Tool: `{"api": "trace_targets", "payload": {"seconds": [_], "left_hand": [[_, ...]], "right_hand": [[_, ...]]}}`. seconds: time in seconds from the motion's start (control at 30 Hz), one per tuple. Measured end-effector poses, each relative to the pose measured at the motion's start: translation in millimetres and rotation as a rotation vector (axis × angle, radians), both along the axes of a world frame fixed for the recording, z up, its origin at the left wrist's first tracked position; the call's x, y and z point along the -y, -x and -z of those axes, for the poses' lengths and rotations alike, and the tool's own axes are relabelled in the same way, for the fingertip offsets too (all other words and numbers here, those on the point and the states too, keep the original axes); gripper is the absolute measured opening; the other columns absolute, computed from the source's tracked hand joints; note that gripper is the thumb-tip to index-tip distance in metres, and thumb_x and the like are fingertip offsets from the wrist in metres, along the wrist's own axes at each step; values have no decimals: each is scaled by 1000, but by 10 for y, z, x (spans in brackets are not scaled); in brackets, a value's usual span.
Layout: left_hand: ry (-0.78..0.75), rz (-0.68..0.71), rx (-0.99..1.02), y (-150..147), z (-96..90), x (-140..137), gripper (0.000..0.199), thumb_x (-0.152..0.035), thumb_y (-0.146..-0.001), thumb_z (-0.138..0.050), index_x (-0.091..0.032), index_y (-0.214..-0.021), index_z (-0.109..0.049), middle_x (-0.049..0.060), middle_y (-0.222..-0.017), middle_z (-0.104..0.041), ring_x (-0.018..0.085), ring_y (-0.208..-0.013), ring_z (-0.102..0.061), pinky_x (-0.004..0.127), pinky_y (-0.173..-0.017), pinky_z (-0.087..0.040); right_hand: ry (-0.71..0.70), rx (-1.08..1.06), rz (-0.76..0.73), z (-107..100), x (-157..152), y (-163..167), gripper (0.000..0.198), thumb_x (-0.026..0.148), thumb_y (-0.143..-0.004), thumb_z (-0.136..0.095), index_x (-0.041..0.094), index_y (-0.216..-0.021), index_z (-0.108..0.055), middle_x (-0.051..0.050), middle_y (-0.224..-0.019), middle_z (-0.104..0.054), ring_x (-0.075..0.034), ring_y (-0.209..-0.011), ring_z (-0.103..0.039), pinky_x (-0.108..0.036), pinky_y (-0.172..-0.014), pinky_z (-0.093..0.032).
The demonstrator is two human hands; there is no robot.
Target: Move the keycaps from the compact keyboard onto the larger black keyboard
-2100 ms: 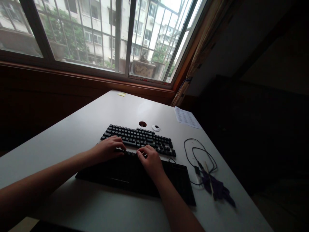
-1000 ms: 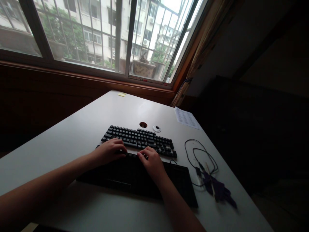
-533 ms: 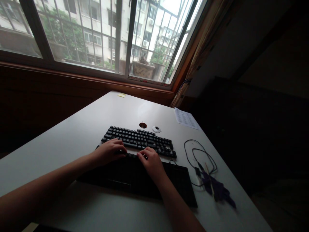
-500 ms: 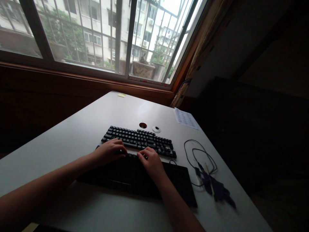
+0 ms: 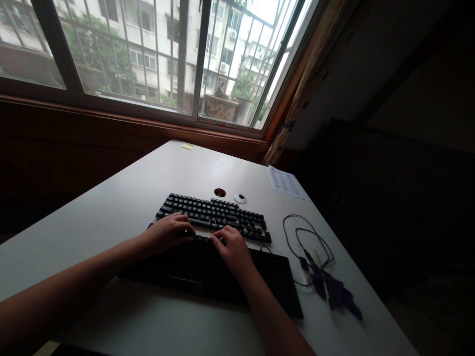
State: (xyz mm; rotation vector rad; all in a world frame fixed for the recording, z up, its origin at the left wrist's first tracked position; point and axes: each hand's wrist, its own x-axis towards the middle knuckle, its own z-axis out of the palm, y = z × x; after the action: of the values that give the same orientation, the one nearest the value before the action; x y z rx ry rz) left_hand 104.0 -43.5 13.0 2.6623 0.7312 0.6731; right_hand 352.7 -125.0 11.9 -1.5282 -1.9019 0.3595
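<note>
Left hand: the left hand (image 5: 171, 230) is over the keyboard's back left part, fingers bent and thumb reaching inward; whether it grips anything I cannot tell.
Right hand: the right hand (image 5: 233, 244) is at the same back edge, thumb and fingertips drawn close together – what, if anything, is between them is too dark to tell.
Keyboard: the black keyboard (image 5: 211, 274) lies flat and slightly slanted on the white desk (image 5: 118, 207), under both hands; a few raised keys (image 5: 202, 239) show between the hands.
Key layout: just beyond it, black keycaps (image 5: 211, 210) sit in keyboard-like rows, with pale gaps toward the right end.
Behind the rows: a round hole (image 5: 220, 193) and, near it, a white ring (image 5: 239, 201).
Right side: a looped black cable (image 5: 297, 215), and a thin pale stick (image 5: 325, 283) across a purple cloth (image 5: 338, 295).
Far edge: a yellow note (image 5: 187, 146) and a printed sheet (image 5: 286, 183) – well apart.
</note>
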Motion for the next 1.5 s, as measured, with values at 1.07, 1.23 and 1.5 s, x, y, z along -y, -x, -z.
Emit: {"api": "trace_targets", "payload": {"seconds": [1.07, 1.23, 1.5], "left_hand": [[11, 11, 14, -6, -4, -1, 12, -30, -91, -68, -23, -98, -74, 4, -95, -66, 19, -89, -59, 28, -77, -47], [17, 5, -10, -5, -14, 12, 11, -26, -90, -69, -23, -99, -74, 4, -97, -67, 20, -92, -59, 29, -79, -47], [3, 11, -13, 10, 31, -15, 11, -27, -90, -70, -23, -100, -73, 4, -97, -67, 20, -93, -58, 30, -79, -47]], "right_hand": [[34, -13, -11, -21, 5, -17, 10, 24, -91, -63, 22, -87, -72, -4, -89, -67, -20, -92, -62, -32, -87, -47], [34, -12, -8, -42, 13, -6, 10, 23, -91, -63, 22, -87, -72, -4, -89, -67, -20, -92, -62, -32, -87, -47], [36, -2, -2, -55, 23, 4, 9, 22, -90, -64, 22, -87, -72, -4, -89, -67, -20, -92, -63, -32, -86, -47]]}}
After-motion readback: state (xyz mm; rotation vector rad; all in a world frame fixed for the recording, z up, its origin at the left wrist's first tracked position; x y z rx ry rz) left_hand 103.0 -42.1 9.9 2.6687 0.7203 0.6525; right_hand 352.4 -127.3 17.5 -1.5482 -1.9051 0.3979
